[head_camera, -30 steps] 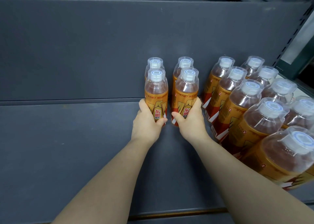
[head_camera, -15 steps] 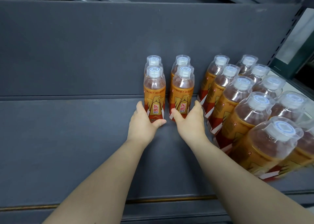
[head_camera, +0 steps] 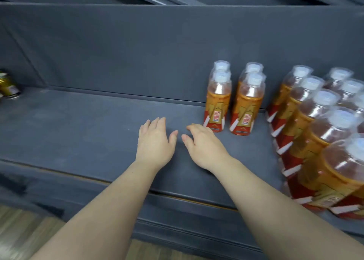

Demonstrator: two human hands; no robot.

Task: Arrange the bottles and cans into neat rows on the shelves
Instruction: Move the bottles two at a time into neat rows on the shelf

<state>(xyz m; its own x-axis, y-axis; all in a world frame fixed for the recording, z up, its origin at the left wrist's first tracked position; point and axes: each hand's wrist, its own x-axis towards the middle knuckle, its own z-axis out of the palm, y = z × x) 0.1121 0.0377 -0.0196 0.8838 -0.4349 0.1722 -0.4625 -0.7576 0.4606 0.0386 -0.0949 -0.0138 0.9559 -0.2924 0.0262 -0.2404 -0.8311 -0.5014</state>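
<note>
Your two hands are spread over a dark grey metal shelf [head_camera: 88, 125] backed by a panel [head_camera: 137, 52] of the same grey, with wood-grain floor [head_camera: 23, 226] showing below its front lip. Your left hand [head_camera: 154, 143] is palm down with fingers straight and apart, gripping nothing. Your right hand [head_camera: 204, 145] lies beside it with fingers loosely bent and also empty. Its knuckles are just beside the nearest bottle's base, and contact cannot be told.

Four orange-labelled bottles stand upright against the panel in two files of two, a left pair [head_camera: 217, 104] and a right pair [head_camera: 248, 108], with a gap between them. Further right, apart from these, a long row [head_camera: 319, 110] of five bottles runs from the panel toward you. A second row [head_camera: 346, 86] behind it runs off the frame, so its count is unclear. One gold can [head_camera: 7, 87] sits at the shelf's far left, well apart.
</note>
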